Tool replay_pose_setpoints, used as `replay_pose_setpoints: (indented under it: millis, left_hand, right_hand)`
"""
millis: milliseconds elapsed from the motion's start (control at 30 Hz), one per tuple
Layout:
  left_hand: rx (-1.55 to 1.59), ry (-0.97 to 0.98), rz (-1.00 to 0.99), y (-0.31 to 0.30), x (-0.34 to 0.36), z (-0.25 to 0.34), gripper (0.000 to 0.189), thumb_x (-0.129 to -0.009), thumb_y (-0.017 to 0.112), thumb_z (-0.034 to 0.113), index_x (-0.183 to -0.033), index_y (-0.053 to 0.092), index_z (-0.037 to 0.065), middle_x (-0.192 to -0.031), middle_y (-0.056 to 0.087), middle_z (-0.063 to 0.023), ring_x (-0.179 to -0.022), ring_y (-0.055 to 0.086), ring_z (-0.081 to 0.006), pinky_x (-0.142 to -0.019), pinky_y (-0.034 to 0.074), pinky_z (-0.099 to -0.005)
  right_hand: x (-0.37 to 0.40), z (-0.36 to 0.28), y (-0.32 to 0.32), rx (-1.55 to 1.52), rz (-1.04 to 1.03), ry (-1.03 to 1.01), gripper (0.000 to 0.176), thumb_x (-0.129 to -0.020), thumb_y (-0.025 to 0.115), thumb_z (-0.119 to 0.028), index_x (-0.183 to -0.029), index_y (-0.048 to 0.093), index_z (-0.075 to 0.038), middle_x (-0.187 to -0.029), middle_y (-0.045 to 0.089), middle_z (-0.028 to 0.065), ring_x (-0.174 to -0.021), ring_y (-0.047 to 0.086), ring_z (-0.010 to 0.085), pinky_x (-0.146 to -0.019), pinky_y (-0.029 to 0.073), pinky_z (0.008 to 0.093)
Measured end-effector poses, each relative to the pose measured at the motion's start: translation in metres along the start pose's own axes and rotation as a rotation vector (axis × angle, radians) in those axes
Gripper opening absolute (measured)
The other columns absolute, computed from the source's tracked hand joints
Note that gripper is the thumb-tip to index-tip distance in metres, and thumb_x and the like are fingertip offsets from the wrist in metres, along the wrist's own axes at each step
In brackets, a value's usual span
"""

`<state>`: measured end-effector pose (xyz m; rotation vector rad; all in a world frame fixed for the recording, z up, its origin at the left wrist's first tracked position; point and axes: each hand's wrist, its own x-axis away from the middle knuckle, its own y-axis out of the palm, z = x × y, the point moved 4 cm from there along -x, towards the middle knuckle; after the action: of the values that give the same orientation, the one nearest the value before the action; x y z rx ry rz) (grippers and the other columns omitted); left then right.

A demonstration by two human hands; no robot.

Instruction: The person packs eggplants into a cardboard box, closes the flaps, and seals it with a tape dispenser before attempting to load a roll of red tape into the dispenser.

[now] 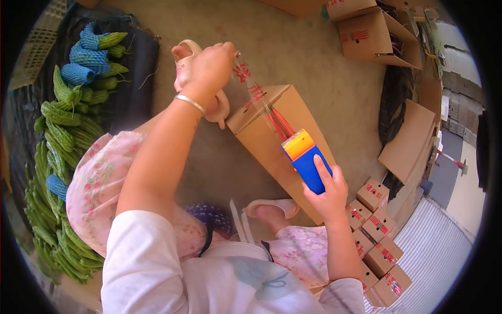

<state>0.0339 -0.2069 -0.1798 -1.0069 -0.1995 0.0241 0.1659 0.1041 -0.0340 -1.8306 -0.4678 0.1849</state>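
My right hand is wrapped round a blue and yellow tape dispenser, whose toothed edge points up and left. From it a stretch of clear tape with red print runs to my left hand. The fingers of my left hand are closed at the tape's far end, and a silver bangle is on that wrist. Under the tape lies a long brown cardboard box on the floor. The tape's near part passes above the box's upper end.
Green bitter melons, some in blue foam nets, are piled at the left. Small brown boxes are stacked at the lower right. An open carton stands at the upper right. A hammer lies at the right.
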Motion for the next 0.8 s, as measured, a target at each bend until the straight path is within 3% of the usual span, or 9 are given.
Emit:
replay_pose_setpoints:
  millis: [67, 167, 300, 367, 433, 533, 600, 733, 800]
  left_hand:
    - [0.066, -0.010, 0.083, -0.013, 0.004, 0.005, 0.020, -0.095, 0.049, 0.024, -0.094, 0.058, 0.006, -0.100, 0.064, -0.0130, -0.092, 0.061, -0.0355, -0.078, 0.047, -0.0450]
    - [0.011, -0.034, 0.079, -0.015, 0.008, 0.003, 0.019, -0.095, 0.050, 0.022, -0.092, 0.056, 0.005, -0.099, 0.064, -0.0126, -0.091, 0.060, -0.0365, -0.077, 0.047, -0.0450]
    - [-0.085, 0.008, 0.069, 0.013, 0.009, -0.008, 0.019, -0.094, 0.051, 0.022, -0.089, 0.057, 0.005, -0.097, 0.064, -0.0124, -0.089, 0.062, -0.0338, -0.074, 0.049, -0.0428]
    - [-0.280, 0.031, -0.097, 0.054, 0.004, -0.015, 0.012, -0.086, 0.056, 0.016, -0.094, 0.060, 0.008, -0.098, 0.065, -0.0087, -0.093, 0.064, -0.0270, -0.075, 0.052, -0.0407]
    - [-0.437, 0.116, -0.178, 0.082, 0.012, 0.000, 0.014, -0.086, 0.055, 0.017, -0.097, 0.061, 0.010, -0.098, 0.065, -0.0068, -0.094, 0.065, -0.0258, -0.075, 0.053, -0.0414]
    - [-0.375, 0.162, -0.326, 0.133, 0.027, 0.011, 0.018, -0.088, 0.053, 0.018, -0.102, 0.061, 0.010, -0.098, 0.065, -0.0077, -0.096, 0.064, -0.0281, -0.078, 0.053, -0.0412]
    - [-0.104, 0.242, -0.350, 0.146, 0.029, 0.007, 0.019, -0.091, 0.051, 0.020, -0.102, 0.063, 0.008, -0.095, 0.065, -0.0088, -0.095, 0.065, -0.0287, -0.078, 0.054, -0.0405]
    - [-0.300, 0.265, -0.307, 0.137, 0.013, 0.018, 0.024, -0.092, 0.051, 0.023, -0.104, 0.063, 0.007, -0.099, 0.067, -0.0121, -0.097, 0.065, -0.0278, -0.081, 0.053, -0.0396]
    - [-0.224, 0.125, -0.559, 0.102, 0.002, 0.044, 0.030, -0.093, 0.049, 0.026, -0.113, 0.058, 0.005, -0.096, 0.067, -0.0162, -0.090, 0.066, -0.0305, -0.079, 0.052, -0.0408]
  right_hand:
    - [0.003, 0.003, -0.002, 0.012, 0.047, 0.001, 0.074, -0.063, 0.077, -0.017, -0.133, 0.055, -0.024, -0.085, 0.052, 0.0101, -0.069, 0.058, 0.0272, -0.062, 0.051, 0.0387]
    - [0.001, 0.002, 0.000, 0.029, 0.029, 0.035, 0.074, -0.063, 0.077, -0.017, -0.133, 0.055, -0.026, -0.086, 0.052, 0.0098, -0.071, 0.058, 0.0267, -0.062, 0.051, 0.0384]
    - [-0.004, -0.001, 0.005, 0.030, 0.020, 0.055, 0.073, -0.064, 0.077, -0.018, -0.133, 0.056, -0.028, -0.086, 0.052, 0.0092, -0.072, 0.059, 0.0263, -0.063, 0.051, 0.0383]
    - [-0.007, -0.002, 0.008, 0.069, 0.013, 0.052, 0.071, -0.064, 0.077, -0.018, -0.132, 0.056, -0.029, -0.087, 0.052, 0.0088, -0.073, 0.059, 0.0260, -0.063, 0.051, 0.0383]
    - [-0.009, -0.001, 0.010, 0.048, 0.023, 0.050, 0.071, -0.064, 0.077, -0.019, -0.131, 0.057, -0.028, -0.087, 0.052, 0.0085, -0.072, 0.059, 0.0258, -0.063, 0.051, 0.0382]
    - [-0.007, 0.004, 0.014, 0.027, 0.028, 0.044, 0.071, -0.064, 0.077, -0.019, -0.131, 0.057, -0.028, -0.086, 0.051, 0.0081, -0.071, 0.058, 0.0257, -0.062, 0.051, 0.0382]
    - [-0.004, 0.007, 0.015, 0.027, 0.030, 0.045, 0.071, -0.063, 0.077, -0.019, -0.131, 0.057, -0.028, -0.086, 0.051, 0.0081, -0.071, 0.058, 0.0259, -0.062, 0.051, 0.0382]
    - [-0.008, 0.006, 0.016, 0.034, 0.044, 0.020, 0.072, -0.062, 0.077, -0.020, -0.131, 0.057, -0.027, -0.085, 0.050, 0.0080, -0.070, 0.058, 0.0261, -0.061, 0.051, 0.0378]
    - [-0.004, 0.007, 0.014, 0.018, 0.058, 0.052, 0.072, -0.062, 0.076, -0.020, -0.131, 0.057, -0.028, -0.085, 0.050, 0.0081, -0.070, 0.058, 0.0264, -0.061, 0.051, 0.0377]
